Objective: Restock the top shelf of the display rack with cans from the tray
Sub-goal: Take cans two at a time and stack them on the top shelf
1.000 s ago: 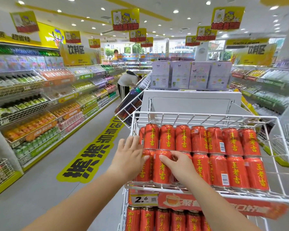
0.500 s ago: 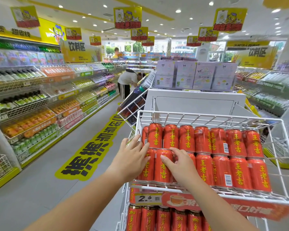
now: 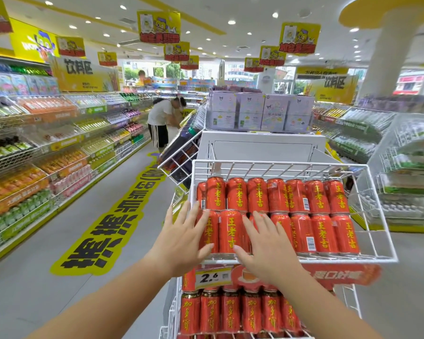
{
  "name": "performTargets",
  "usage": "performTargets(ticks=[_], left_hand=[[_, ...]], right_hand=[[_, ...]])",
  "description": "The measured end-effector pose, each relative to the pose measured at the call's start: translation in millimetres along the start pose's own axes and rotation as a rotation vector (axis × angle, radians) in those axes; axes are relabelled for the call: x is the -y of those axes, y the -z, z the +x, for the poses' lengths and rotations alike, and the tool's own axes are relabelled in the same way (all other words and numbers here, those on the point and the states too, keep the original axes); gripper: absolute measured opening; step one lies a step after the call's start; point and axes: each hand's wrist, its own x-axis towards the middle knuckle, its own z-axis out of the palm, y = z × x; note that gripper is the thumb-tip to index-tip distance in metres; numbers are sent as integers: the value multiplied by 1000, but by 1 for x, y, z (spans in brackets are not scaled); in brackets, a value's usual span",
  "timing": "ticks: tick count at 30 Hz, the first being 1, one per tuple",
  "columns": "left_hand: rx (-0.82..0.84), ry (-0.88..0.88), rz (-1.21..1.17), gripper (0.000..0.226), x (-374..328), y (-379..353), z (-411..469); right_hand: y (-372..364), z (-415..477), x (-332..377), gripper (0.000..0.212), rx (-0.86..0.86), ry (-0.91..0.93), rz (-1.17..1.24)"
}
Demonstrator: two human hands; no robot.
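Note:
The top shelf is a white wire basket (image 3: 289, 164) filled with two rows of red cans (image 3: 301, 216) bearing yellow characters. My left hand (image 3: 181, 238) lies flat with spread fingers against the front-left cans. My right hand (image 3: 264, 245) rests beside it with straight fingers on the front row. One front can (image 3: 230, 231) shows between the two hands. Neither hand grips a can. The tray is not in view.
A lower shelf (image 3: 230, 311) holds more red cans under a 2.6 price tag (image 3: 212, 277). Drink shelves (image 3: 47, 148) line the aisle on the left. A person (image 3: 160, 123) bends over down the aisle. A tilted wire basket (image 3: 181, 152) sticks out behind the rack.
Both hands have flattened and slid slightly back toward the shelf's front edge. The view has shifted a little closer to the rack.

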Motion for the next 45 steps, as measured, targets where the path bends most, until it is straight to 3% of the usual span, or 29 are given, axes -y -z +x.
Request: performTargets(ticks=[15,25,30,45], left_hand=[[116,100,-67,90,-78,9,-117],[310,78,-79,88,-115,-68,-204],[421,79,-157,86,-129,-153,-260],[851,37,-230,97,-218,-481,-513]], right_hand=[[-26,-114,-8,83,66,94,-75],[-112,-185,-6,84,144,158,-22],[-202,-226,6,84,246,134,12],[-584,-429,36,87,697,49,145]])
